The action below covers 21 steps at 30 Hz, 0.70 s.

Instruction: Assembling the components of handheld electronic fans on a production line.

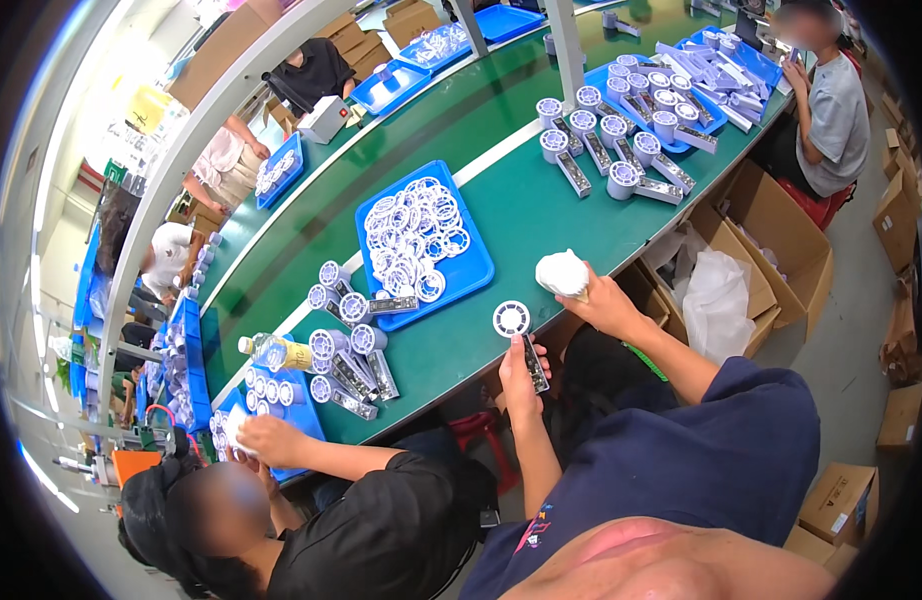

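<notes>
My left hand [522, 388] is closed around the handle of a handheld fan [511, 319]. Its round white vented head points up, and the handle lies open with a dark circuit board showing. To the right, my right hand [609, 308] grips a white wad [561, 273], which looks like bunched cloth, apart from the fan. Beyond both hands, a blue tray [479, 268] holds many flat white rings [414, 232]. More open-handled fans [353, 365] lie left of the tray, and another group [621, 180] lies farther right on the green table.
A co-worker in black [381, 510] sits close on my left, holding something white over a blue tray [303, 415]. A bottle [276, 352] lies among the fans there. Open cardboard boxes [771, 235] with plastic bags [716, 310] stand at right. A metal post [563, 50] rises behind the table.
</notes>
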{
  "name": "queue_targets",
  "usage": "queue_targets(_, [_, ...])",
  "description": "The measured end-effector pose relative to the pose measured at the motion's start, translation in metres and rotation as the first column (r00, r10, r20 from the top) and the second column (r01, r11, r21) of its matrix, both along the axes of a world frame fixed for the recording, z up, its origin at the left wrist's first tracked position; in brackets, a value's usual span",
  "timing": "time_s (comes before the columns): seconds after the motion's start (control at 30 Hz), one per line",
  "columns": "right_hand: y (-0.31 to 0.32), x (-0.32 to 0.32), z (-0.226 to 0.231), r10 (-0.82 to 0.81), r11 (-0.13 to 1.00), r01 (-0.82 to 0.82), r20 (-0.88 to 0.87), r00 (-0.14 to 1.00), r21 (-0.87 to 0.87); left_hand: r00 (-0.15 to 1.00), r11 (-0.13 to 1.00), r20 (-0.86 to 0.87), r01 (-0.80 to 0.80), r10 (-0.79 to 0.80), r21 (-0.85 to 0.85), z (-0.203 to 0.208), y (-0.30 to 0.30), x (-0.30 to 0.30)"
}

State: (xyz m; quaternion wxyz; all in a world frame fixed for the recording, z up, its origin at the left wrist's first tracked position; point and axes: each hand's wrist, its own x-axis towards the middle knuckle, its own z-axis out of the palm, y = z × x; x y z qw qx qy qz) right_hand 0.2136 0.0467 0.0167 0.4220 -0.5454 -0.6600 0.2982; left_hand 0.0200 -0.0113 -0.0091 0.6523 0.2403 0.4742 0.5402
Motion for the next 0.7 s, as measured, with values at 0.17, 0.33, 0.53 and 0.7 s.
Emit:
queue_targets(0.17, [0.0006, 0.002, 0.0009, 0.02, 0.996, -0.019, 0.012, 1.0, -0.092, 1.0, 1.0, -0.007, -0.008, 0.008, 0.004, 0.0006, -0.0007, 0.0005])
queue_targets(0.33, [0.0001, 0.0005, 0.0, -0.005, 1.0, 0.005, 0.016, 1.0, -0.005, 1.0, 1.0, -0.002, -0.015, 0.015, 0.006, 0.0012, -0.001, 0.0016])
queue_targets(0.53, [0.0007, 0.0, -0.0005, 0.001, 1.0, -0.001, 0.01, 1.0, 0.004, 1.0, 1.0, -0.002, -0.019, 0.019, 0.005, 0.0009, -0.0007, 0.0019])
queue_targets(0.7, [0.0, -0.0013, 0.0035, 0.009, 1.0, -0.009, -0.007, 1.0, -0.001, 1.0, 1.0, 0.0, -0.012, 0.012, 0.003, -0.0004, -0.0005, 0.0006])
